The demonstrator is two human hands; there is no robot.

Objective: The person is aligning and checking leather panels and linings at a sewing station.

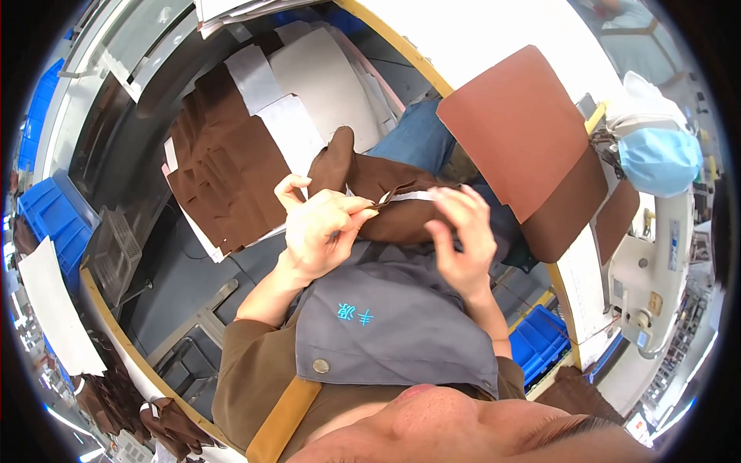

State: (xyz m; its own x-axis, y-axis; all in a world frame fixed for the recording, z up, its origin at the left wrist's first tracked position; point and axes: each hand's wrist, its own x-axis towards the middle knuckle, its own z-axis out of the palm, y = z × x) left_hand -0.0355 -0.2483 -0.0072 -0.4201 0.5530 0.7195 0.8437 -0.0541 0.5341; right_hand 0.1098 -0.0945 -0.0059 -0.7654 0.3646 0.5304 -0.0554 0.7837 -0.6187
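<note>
A brown fabric piece point(394, 224) lies across my lap, folded, with a narrow white strip point(413, 196) along its raised edge. At the left end of that edge, my left hand point(324, 231) is closed, its thumb and forefinger pinching the brown fabric. My right hand point(467, 243) is at the strip's right end, thumb and fingers apart. Its fingertips overlap the strip's end; whether they touch it I cannot tell. Beneath both hands is a grey apron point(394, 324).
Left of my lap are stacked brown cut pieces point(231, 166) with white sheets point(324, 73). A reddish-brown panel point(517, 131) lies on the white table to the right, beside a sewing machine point(648, 278) with a blue face mask point(660, 162) on it. Below is a blue crate point(538, 343).
</note>
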